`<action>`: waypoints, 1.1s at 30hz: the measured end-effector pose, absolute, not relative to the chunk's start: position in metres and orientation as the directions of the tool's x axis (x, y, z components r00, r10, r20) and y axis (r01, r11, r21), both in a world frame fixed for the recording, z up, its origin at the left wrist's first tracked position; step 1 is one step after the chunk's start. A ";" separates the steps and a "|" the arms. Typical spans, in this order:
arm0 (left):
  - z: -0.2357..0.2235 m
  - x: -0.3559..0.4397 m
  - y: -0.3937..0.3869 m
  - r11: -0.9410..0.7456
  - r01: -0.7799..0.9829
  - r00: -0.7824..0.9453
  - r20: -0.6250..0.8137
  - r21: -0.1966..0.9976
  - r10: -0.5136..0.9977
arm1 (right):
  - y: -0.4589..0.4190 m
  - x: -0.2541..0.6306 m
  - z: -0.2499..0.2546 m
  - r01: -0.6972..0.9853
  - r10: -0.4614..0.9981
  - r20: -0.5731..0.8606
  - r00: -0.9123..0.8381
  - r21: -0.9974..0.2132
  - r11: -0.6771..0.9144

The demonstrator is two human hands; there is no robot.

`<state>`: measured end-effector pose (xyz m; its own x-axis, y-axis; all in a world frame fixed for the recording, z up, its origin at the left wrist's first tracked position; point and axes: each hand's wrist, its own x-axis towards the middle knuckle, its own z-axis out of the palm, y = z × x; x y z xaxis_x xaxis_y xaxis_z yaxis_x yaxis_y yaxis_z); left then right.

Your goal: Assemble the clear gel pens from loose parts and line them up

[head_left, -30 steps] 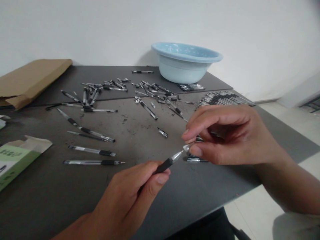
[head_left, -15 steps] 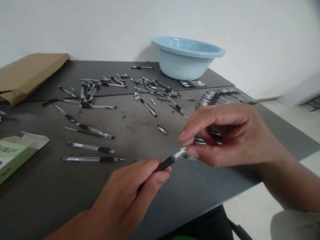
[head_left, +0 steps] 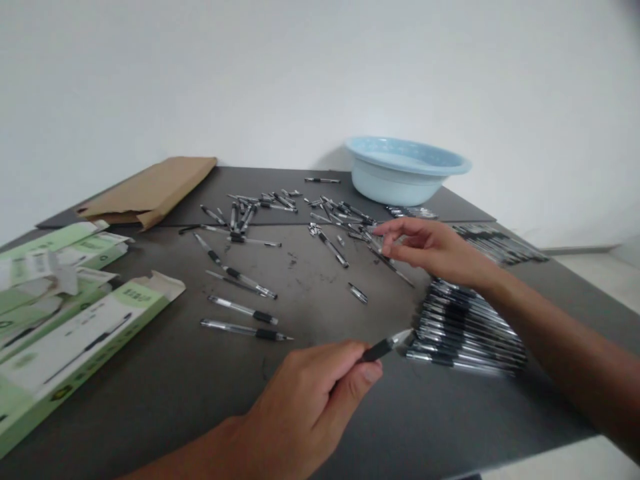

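Firm grip on the left, light touch on the right

Well in front of the blue basin, the left hand is closed around a pen, pinching its black grip so the shiny tip sticks out. That looks a sound hold: firm pressure on the grip should stop the pen rolling, and the tip is best kept off the tabletop. Closer to the basin, the right hand has its thumb and fingers loosely parted, with nothing visible between them. It is over or beside the scattered pen parts; contact cannot be told. Among such small bits, fingertips would probably serve better than a sweep of the palm.

The tabletop is dark grey and smudged, with a seam running just in front of the basin. Green-and-white boxes lie to the basin's left, towards the near side; a row of pens lies in front and slightly right. A brown envelope rests left of the basin, pale floor shows to its right, and a plain white wall rises behind.
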<state>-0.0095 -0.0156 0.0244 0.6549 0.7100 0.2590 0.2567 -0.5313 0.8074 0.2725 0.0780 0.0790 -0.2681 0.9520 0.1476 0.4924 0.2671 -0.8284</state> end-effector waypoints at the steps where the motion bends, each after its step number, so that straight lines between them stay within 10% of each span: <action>1: 0.024 -0.009 -0.015 -0.531 0.246 0.661 0.261 0.811 0.704 | 0.090 0.268 0.077 0.567 0.942 0.116 -0.314 -0.773 0.284; 6: 0.021 -0.010 -0.012 -0.544 0.205 0.679 0.282 0.814 0.678 | 0.141 0.244 0.066 0.797 0.918 0.059 -0.392 -0.477 0.371; 33: 0.020 -0.013 -0.011 -0.656 0.235 0.693 0.349 0.718 0.630 | 0.192 0.213 0.068 0.940 0.936 -0.094 -0.340 -0.006 0.341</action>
<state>-0.0126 -0.0114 0.0197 0.6933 0.6304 0.3492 0.2349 -0.6557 0.7175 0.2132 0.1920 0.0684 -0.3395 0.9358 -0.0945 0.9402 0.3405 -0.0056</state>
